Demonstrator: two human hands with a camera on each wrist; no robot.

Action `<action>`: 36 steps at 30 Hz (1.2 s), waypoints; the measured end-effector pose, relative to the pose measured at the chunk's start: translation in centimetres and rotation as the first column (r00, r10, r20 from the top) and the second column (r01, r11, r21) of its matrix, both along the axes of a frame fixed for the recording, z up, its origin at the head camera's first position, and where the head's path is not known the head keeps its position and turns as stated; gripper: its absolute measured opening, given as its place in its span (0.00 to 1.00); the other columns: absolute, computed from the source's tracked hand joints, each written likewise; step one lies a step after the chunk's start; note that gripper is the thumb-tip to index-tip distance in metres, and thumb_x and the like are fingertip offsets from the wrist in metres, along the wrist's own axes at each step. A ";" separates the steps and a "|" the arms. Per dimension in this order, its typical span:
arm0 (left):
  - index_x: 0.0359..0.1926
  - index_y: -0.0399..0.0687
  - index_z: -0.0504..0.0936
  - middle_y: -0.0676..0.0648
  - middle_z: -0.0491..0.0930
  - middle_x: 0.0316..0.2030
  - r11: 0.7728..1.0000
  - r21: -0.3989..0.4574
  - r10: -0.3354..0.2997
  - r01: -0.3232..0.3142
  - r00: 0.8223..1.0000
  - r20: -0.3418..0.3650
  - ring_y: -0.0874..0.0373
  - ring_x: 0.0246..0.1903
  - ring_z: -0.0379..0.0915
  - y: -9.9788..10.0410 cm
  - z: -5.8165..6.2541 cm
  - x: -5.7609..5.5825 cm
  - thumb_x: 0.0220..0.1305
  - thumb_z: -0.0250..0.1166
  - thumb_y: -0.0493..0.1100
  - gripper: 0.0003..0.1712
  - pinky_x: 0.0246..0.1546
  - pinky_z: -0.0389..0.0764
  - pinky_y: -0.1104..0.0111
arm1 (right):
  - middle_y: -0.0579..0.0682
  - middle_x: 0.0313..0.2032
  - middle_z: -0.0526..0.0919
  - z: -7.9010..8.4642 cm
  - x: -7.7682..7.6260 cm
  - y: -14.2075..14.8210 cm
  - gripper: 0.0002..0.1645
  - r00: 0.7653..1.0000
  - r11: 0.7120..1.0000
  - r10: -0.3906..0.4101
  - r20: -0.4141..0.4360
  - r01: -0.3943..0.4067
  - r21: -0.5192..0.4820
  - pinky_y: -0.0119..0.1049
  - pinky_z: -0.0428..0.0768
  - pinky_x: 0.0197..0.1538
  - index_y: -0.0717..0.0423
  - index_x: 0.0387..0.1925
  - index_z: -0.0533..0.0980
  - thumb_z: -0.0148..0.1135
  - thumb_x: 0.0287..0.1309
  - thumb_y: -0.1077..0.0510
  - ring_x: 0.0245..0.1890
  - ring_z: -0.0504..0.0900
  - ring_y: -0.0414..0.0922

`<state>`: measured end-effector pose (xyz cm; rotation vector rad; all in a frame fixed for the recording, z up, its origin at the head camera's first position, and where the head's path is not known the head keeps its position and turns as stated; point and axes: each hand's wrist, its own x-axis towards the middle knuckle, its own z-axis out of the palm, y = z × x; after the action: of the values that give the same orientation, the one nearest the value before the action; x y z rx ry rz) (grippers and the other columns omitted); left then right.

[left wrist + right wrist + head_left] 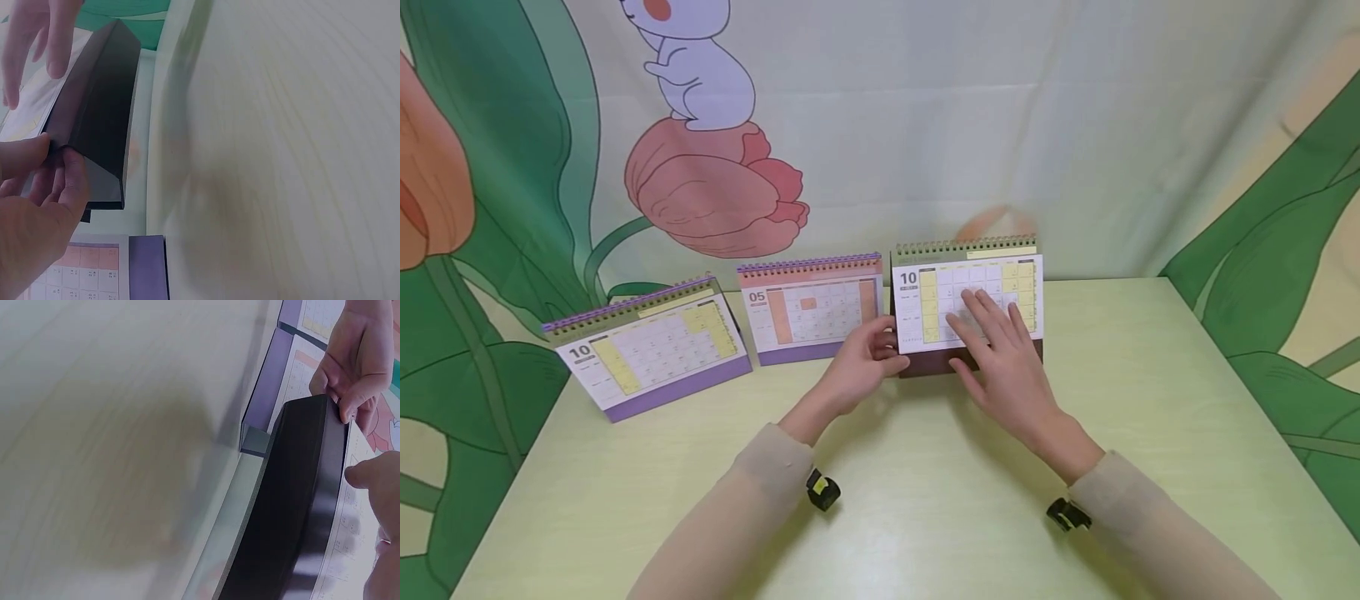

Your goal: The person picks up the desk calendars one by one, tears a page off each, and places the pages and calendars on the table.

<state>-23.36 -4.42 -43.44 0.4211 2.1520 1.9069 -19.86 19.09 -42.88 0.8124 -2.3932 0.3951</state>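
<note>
So your dark-based calendar, the one showing 10, is at the far side of the table, a little right of the middle. It's up off the tabletop: both wrist views show a strip of curtain between its base and the table edge. Your left hand comes in low from the near left, thumb toward you, and it's got the lower left corner pinched between the thumb in front and curled fingers around the side. Your right hand reaches in from the near right, back of the hand up, fingers loosely spread over the page. That one isn't gripping anything, and I can't tell if every fingertip actually touches the paper.

The page faces you and leans back, spiral along the top, long axis running pretty much left to right.

Just left of it you've got the pink-and-purple calendar showing 05, standing and facing near. Farther left is the yellow-and-purple calendar, also on 10, turned at a slant so its left end sits nearer you.
</note>
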 end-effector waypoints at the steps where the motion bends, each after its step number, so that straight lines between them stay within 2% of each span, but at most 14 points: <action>1: 0.68 0.35 0.72 0.35 0.82 0.51 1.000 0.006 -0.005 0.005 1.000 0.003 0.46 0.49 0.79 -0.1 0.0 0.0 0.65 0.64 0.23 0.30 0.54 0.81 0.59 | 0.60 0.77 0.59 0.1 0.0 0.0 0.37 1.000 1.000 -0.001 0.006 0.001 0.013 0.60 0.48 0.76 0.58 0.70 0.71 0.71 0.62 0.56 0.78 0.52 0.55; 7: 0.68 0.37 0.72 0.37 0.82 0.52 0.999 0.010 -0.038 0.038 0.999 0.009 0.46 0.50 0.79 -0.4 0.0 0.4 0.66 0.63 0.24 0.30 0.54 0.81 0.59 | 0.59 0.79 0.53 0.2 0.2 -0.2 0.42 1.000 0.999 -0.006 0.026 0.004 0.052 0.59 0.42 0.77 0.59 0.75 0.65 0.71 0.64 0.55 0.80 0.45 0.53; 17: 0.66 0.37 0.73 0.37 0.81 0.54 0.993 0.043 -0.111 0.113 0.993 -0.041 0.45 0.53 0.79 -1.1 0.1 0.6 0.68 0.61 0.23 0.26 0.55 0.81 0.59 | 0.60 0.78 0.56 0.6 0.5 -0.3 0.38 1.000 0.998 0.000 0.003 0.000 0.064 0.60 0.41 0.76 0.59 0.74 0.67 0.69 0.66 0.54 0.79 0.48 0.54; 36: 0.66 0.36 0.73 0.35 0.80 0.55 0.990 0.074 -0.116 0.121 0.991 -0.071 0.44 0.52 0.80 -1.4 0.2 1.1 0.66 0.61 0.21 0.28 0.54 0.82 0.59 | 0.59 0.74 0.64 0.7 0.8 -0.7 0.37 0.999 1.000 0.027 -0.045 -0.027 0.000 0.61 0.47 0.76 0.60 0.70 0.72 0.72 0.62 0.55 0.77 0.56 0.54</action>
<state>-22.30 -5.85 -43.29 0.6213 2.0469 1.9418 -19.10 18.40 -42.17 0.8461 -2.3429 0.3840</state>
